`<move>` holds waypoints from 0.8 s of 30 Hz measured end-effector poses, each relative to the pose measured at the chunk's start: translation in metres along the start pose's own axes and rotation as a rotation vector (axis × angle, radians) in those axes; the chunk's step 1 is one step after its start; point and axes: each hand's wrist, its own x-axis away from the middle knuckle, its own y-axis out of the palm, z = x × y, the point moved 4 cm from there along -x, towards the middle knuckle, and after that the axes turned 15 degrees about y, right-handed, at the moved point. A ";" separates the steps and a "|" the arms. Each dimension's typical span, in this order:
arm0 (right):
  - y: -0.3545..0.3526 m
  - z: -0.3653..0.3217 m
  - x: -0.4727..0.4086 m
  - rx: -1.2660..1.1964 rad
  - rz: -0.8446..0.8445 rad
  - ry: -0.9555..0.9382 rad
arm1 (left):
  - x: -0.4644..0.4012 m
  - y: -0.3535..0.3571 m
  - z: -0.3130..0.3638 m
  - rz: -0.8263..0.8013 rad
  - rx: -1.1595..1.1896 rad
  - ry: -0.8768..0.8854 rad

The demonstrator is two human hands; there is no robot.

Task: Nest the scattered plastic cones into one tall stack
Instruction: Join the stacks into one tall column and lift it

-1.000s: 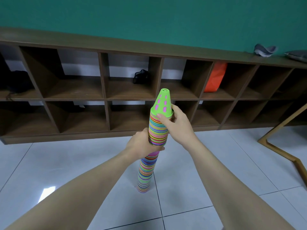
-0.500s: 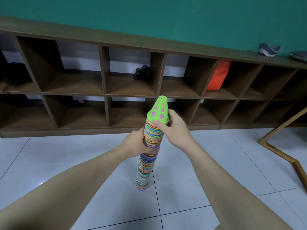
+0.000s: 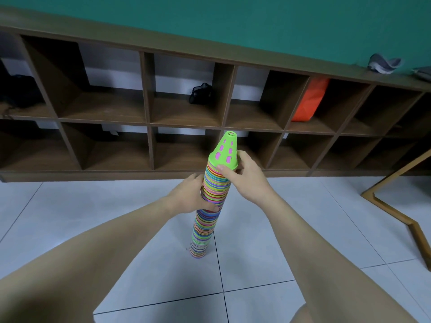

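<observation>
Cones nested into one tall striped stack (image 3: 205,220) stand on the white floor tiles (image 3: 70,210) right in front of you, the base resting below both your hands and the column leaning slightly away to the right as it rises. Your left hand (image 3: 189,197) wraps around the stack's middle from the left, fingers curled behind it and thumb at the front. Just above and to the right of it, your right hand (image 3: 245,178) pinches the upper section under the rim of the green top cone (image 3: 225,150), thumb on the near side and fingers curled around the far side. That upper section seems slightly wider than the part below your left hand, though whether it is fully seated is hard to tell. Beyond your hands runs a wooden cubby shelf (image 3: 149,108), with an orange bag (image 3: 307,101) in a compartment up and to the right of your right hand.
</observation>
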 end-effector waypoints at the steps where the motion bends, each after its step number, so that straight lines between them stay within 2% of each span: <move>1: 0.000 0.000 0.000 0.007 0.001 -0.001 | 0.000 -0.003 0.003 0.032 0.019 0.002; 5: 0.000 -0.001 0.001 0.031 0.006 -0.006 | -0.001 -0.007 0.009 0.073 0.157 -0.010; 21: 0.012 -0.005 0.008 0.059 -0.006 0.012 | 0.005 -0.004 0.004 0.080 0.269 -0.062; 24: 0.010 -0.007 0.009 0.092 -0.010 -0.002 | 0.008 -0.001 -0.003 0.033 0.280 -0.105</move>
